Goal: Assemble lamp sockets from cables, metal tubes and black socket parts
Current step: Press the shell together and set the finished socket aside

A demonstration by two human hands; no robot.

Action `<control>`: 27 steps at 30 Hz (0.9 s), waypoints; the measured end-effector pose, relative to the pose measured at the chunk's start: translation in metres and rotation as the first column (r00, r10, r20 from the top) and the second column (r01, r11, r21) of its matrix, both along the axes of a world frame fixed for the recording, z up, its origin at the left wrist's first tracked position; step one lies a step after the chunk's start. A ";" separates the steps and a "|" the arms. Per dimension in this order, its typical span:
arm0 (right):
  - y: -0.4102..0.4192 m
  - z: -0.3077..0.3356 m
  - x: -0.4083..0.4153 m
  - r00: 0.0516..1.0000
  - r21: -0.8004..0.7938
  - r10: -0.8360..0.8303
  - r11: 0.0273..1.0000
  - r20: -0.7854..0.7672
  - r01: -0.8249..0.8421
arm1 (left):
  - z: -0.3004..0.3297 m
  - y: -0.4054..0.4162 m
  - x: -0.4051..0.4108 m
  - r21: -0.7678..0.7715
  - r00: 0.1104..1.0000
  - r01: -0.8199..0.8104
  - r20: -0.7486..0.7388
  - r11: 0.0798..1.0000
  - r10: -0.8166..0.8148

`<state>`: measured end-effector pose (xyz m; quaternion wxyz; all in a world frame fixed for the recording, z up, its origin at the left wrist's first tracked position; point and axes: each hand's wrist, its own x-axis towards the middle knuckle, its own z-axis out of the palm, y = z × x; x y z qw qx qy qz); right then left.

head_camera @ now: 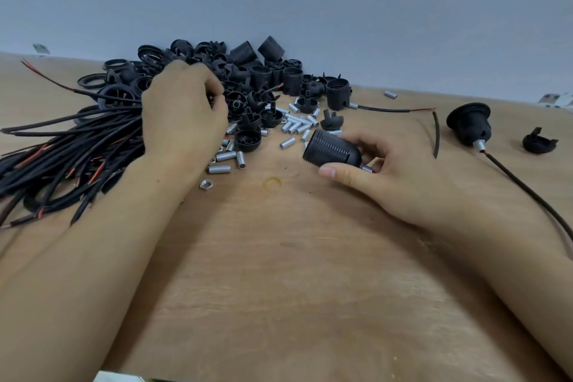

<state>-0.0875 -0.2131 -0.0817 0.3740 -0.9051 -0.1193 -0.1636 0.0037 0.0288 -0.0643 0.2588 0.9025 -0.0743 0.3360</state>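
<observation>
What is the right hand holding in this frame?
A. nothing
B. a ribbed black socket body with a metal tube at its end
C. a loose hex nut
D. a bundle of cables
B: the right hand grips the ribbed black socket body, and a short metal tube sticks out at its narrow end.

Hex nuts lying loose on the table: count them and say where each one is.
1 that I can make out: a hex nut just below the scattered metal tubes, beside the left forearm. Others may be hidden in the pile.
</observation>
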 end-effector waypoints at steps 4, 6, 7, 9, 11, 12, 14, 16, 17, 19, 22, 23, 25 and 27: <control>-0.001 0.002 0.000 0.997 0.022 -0.037 0.999 0.072 0.036 | 0.001 -0.024 -0.021 -0.312 0.913 0.408 0.160 0.858 -0.376; 0.000 0.003 0.000 0.995 0.082 -0.049 0.996 0.087 0.042 | -0.002 -0.038 -0.031 -0.466 0.830 0.537 0.142 0.703 -0.540; 0.000 0.004 0.000 0.994 0.114 -0.052 0.993 0.092 0.041 | -0.004 -0.043 -0.034 -0.538 0.782 0.568 0.115 0.623 -0.613; 0.001 0.004 0.000 0.994 0.160 -0.051 0.987 0.099 0.035 | -0.006 -0.050 -0.038 -0.600 0.709 0.587 0.057 0.543 -0.703; 0.001 0.005 -0.001 0.993 0.163 -0.057 0.986 0.101 0.040 | -0.006 -0.052 -0.039 -0.668 0.637 0.582 0.021 0.464 -0.770; 0.001 0.005 -0.001 0.993 0.158 -0.063 0.986 0.102 0.046 | -0.006 -0.052 -0.040 -0.723 0.592 0.565 0.019 0.398 -0.806; 0.001 0.006 -0.001 0.992 0.157 -0.069 0.986 0.106 0.052 | -0.006 -0.051 -0.040 -0.797 0.520 0.528 0.028 0.295 -0.854; 0.000 0.007 -0.002 0.990 0.149 -0.067 0.988 0.121 0.049 | -0.006 -0.050 -0.038 -0.833 0.460 0.502 0.029 0.233 -0.888; 0.000 0.007 -0.002 0.988 0.134 -0.068 0.990 0.136 0.050 | -0.007 -0.049 -0.036 -0.850 0.423 0.487 0.028 0.202 -0.905; -0.002 0.009 -0.003 0.987 0.109 -0.069 0.993 0.146 0.054 | -0.007 -0.047 -0.034 -0.880 0.353 0.452 0.028 0.145 -0.935; -0.004 0.010 -0.004 0.988 0.072 -0.054 0.996 0.143 0.044 | -0.007 -0.045 -0.031 -0.901 0.321 0.416 0.014 0.127 -0.947; -0.004 0.011 -0.004 0.987 0.047 -0.046 0.998 0.152 0.039 | -0.008 -0.045 -0.031 -0.905 0.324 0.404 0.004 0.135 -0.946; -0.004 0.012 -0.005 0.983 -0.016 -0.039 0.999 0.181 0.042 | -0.009 -0.046 -0.032 -0.895 0.335 0.408 -0.037 0.180 -0.942; -0.003 0.014 -0.006 0.972 -0.090 -0.047 0.994 0.229 0.069 | -0.010 -0.048 -0.034 -0.855 0.359 0.444 -0.104 0.268 -0.927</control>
